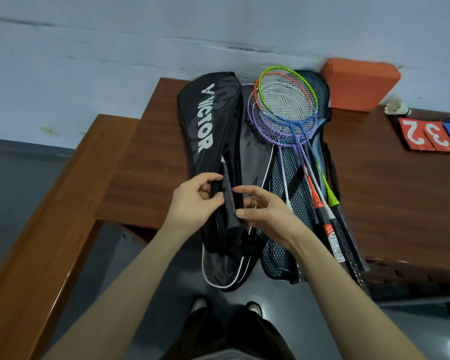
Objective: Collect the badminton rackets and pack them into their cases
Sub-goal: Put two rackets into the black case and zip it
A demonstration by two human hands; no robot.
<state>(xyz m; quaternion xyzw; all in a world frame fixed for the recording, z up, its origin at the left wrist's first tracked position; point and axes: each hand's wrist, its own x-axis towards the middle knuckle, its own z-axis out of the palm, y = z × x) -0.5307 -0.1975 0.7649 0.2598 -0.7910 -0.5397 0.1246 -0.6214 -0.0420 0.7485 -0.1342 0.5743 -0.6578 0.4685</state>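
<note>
I have both hands at the mouth of the black case [208,120], which lies on the tabletop [151,162] with its lower end hanging off the edge. My left hand [192,201] pinches the case's opening edge between thumb and fingers. My right hand [265,213] has thumb and forefinger curled against the black handle [230,201] of the racket sticking out of that case; the grip looks light, fingertips only.

What worries me first is that overhang: if I push the handle in without the left hand holding firm, the case could slide toward the wall or tip off the front. The handle could also snag on the fabric or zipper at the opening, and I cannot tell how far the zipper is open.

Just to the right, 4 rackets [287,110] are stacked loose on a mesh case [291,203], handles past the edge. My right forearm passes near them, so a careless sweep could knock 1 to the floor. A grey case [250,141] lies between the 2, partly under the black one, and could drag along.
</note>
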